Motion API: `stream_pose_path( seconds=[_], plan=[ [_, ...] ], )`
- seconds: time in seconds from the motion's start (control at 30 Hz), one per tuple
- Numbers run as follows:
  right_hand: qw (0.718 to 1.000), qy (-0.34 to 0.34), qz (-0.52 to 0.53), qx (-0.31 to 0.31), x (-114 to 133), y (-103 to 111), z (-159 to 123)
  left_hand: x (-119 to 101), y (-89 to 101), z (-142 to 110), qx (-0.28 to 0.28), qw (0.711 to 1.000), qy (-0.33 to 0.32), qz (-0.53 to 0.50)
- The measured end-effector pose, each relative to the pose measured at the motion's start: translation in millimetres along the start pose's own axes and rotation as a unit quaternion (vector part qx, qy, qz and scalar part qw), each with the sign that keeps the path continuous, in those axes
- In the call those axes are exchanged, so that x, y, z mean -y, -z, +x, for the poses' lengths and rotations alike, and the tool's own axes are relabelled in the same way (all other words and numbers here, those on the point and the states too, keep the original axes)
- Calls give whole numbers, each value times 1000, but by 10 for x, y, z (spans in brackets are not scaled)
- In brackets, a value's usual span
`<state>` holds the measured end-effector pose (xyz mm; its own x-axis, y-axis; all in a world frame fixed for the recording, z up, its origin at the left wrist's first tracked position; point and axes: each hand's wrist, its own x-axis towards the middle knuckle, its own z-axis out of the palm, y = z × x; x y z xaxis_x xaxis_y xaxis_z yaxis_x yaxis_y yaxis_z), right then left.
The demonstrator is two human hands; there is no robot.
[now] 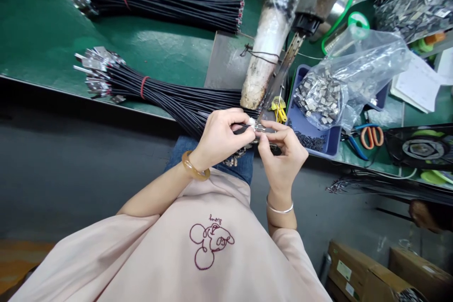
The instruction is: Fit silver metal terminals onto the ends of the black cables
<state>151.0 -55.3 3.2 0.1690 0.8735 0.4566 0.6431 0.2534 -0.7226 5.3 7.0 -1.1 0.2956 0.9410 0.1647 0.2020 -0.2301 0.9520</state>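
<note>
My left hand (226, 132) pinches the end of a black cable, close below the tip of a fixed soldering iron (288, 59). Beside it, my right hand (283, 148) has thumb and fingers closed on a small metal connector (260, 127); the fingertips partly hide it. The two hands almost touch. Under and left of them lies a bundle of black cables (170, 94), tied with a red band, with metal connectors at its left end. A pipe wrapped in whitish plastic (264, 52) slants down beside the iron. More metal connectors (231, 160) show below my hands, near the lap.
A larger bundle of black cables (163, 0) lies at the back left. To the right, a blue tray (331, 150) holds a bag of metal parts (320, 99) and small black pieces. Orange-handled pliers (371, 136), a yellow tool (279, 111) and a black fan (421, 148) are nearby.
</note>
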Motion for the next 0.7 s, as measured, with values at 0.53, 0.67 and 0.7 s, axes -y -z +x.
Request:
stream_pose_path(
  seconds=[0.53,0.67,0.7],
  plan=[
    [997,33,-48,-59,62,-146,-84,38,24,-98,6,998,21,-60],
    [988,-110,110,-6,38,-132,-68,48,30,-125,16,998,10,-63],
    [986,-117,120,-4,38,-123,-62,51,30,-128,17,998,9,-64]
  ],
)
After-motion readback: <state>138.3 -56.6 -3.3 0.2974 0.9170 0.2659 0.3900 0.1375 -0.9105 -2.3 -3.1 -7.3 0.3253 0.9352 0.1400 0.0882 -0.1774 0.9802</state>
